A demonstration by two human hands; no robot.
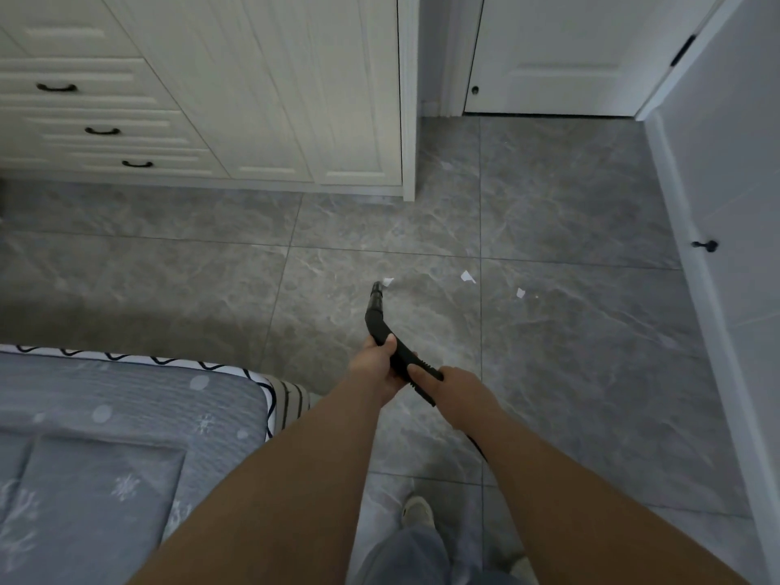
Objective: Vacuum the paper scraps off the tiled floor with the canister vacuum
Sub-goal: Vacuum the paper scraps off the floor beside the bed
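Observation:
Both hands grip the black curved vacuum hose handle [377, 315] over the grey tiled floor [570, 352]. My left hand [375, 365] holds its front part; my right hand [458, 390] holds the rear, where the hose runs back under my arm. The nozzle tip touches a white paper scrap [387, 282]. Two more scraps lie to the right: one [467, 277] on the tile joint, another [521, 293] further right. The canister itself is out of view.
A bed with a grey-blue cover [126, 437] fills the lower left. White drawers and a wardrobe [253, 99] stand at the back. A white door [557, 52] is at the far right; a white cabinet with a black knob [705, 245] lines the right side.

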